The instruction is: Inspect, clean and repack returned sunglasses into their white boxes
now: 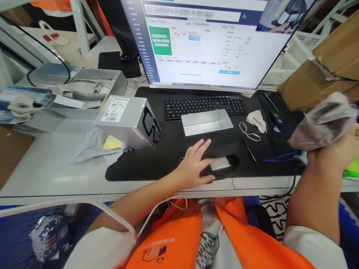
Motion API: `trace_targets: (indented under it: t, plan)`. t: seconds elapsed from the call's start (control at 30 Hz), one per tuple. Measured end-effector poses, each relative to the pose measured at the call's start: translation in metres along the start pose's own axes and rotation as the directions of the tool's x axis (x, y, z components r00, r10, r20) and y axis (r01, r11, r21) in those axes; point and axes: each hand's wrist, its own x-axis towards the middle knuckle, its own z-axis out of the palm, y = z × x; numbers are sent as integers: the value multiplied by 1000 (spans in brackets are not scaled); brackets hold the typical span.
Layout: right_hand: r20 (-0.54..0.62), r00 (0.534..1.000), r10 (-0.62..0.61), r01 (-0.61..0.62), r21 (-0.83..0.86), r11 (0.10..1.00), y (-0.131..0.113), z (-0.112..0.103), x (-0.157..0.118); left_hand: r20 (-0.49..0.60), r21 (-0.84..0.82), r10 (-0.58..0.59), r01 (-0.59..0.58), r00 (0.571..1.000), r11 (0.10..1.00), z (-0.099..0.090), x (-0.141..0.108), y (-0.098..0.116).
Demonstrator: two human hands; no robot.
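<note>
On a white desk (61,168), a grey carton (123,121) stands at left, a crumpled grey wrapper (88,147) beside it. Further right, on a black mat (157,162), the left hand (193,166) hovers palm down — fingers spread, gripping nothing — its index fingertip at the edge of a small pale packet (220,163). Beyond lie an open, shallow silver-white box (207,125) and a keyboard (203,105). Next come eyeglasses (246,133), a beige cloth (257,120) and a pen (250,151). At far right, the right hand (340,147) — slightly blurred — clasps a greyish plastic bag (322,121), raised above the desk.
</note>
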Motion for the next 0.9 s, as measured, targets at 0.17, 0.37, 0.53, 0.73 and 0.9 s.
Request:
trace_targets:
  t: [0.17, 0.37, 0.53, 0.73, 0.9]
  plan:
    - [-85, 986, 141, -155, -191, 969, 31, 19, -10, 44, 38, 102, -103, 994, 994, -3, 0, 7]
    - [-201, 976, 84, -153, -359, 921, 38, 39, -17, 49, -8, 17, -17, 999, 1000, -3, 1, 1]
    - [131, 985, -114, 167, -551, 818, 7, 72, -19, 54, -29, -116, 118, 992, 993, -2, 2, -4]
    - [180, 968, -174, 244, -515, 822, 7, 67, -9, 48, -109, -112, 117, 993, 987, -2, 3, -10]
    - [-3, 873, -487, 479, -183, 859, -41, 18, -33, -27, -169, -106, 100, 994, 980, 4, 3, -15]
